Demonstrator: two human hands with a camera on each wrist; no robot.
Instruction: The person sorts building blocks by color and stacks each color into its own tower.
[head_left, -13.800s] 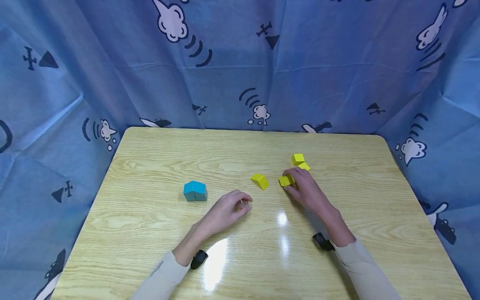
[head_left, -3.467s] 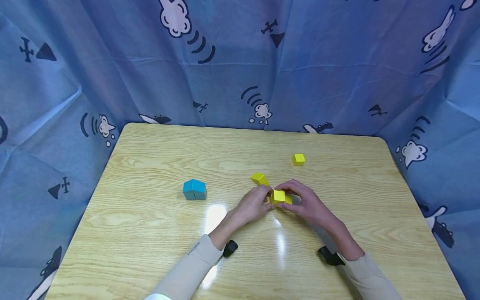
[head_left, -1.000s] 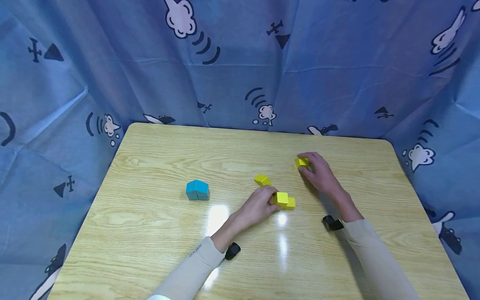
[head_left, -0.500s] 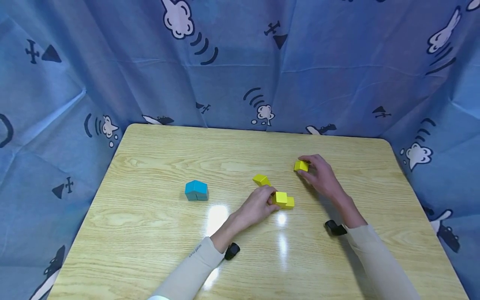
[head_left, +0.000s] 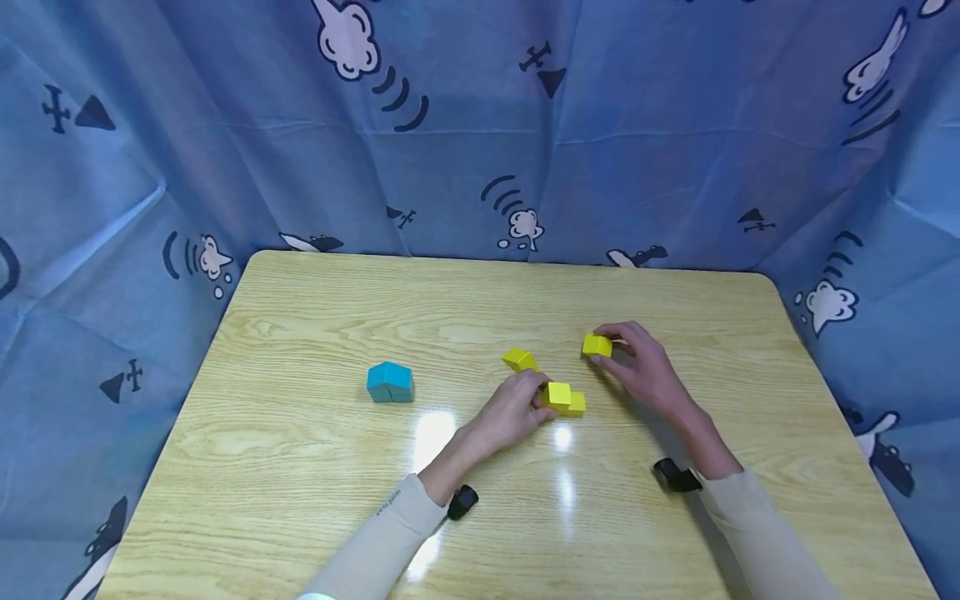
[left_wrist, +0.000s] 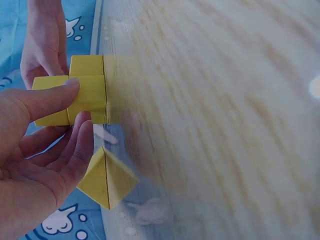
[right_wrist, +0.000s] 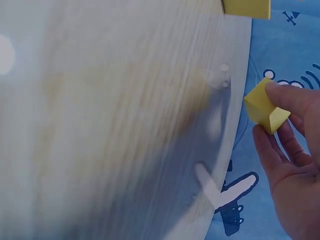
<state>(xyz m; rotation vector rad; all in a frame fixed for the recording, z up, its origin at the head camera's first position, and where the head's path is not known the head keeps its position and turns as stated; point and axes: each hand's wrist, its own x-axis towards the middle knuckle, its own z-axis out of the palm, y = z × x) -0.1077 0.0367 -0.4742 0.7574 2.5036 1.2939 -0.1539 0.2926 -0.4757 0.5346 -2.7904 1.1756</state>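
My left hand (head_left: 512,408) grips a small stack of yellow blocks (head_left: 557,394), thumb on one side and fingers on the other. In the left wrist view one yellow cube (left_wrist: 87,100) bears another on top, and a further yellow block (left_wrist: 87,65) stands against the lower one. Farther back on the right, my right hand (head_left: 645,367) pinches a single yellow cube (head_left: 597,345). The right wrist view shows this cube (right_wrist: 262,102) between thumb and fingers, raised off the table. A yellow triangular block (head_left: 520,359) lies just behind my left hand.
Blue blocks (head_left: 390,382), placed together in a house-like shape, stand on the table's left part. The wooden table (head_left: 300,467) ends at a patterned blue curtain (head_left: 450,150) behind and at both sides.
Since one second ago my right hand has moved slightly toward the front with the yellow cube. My left hand stays at the stack. Earlier, that cube lay alone at the back right.
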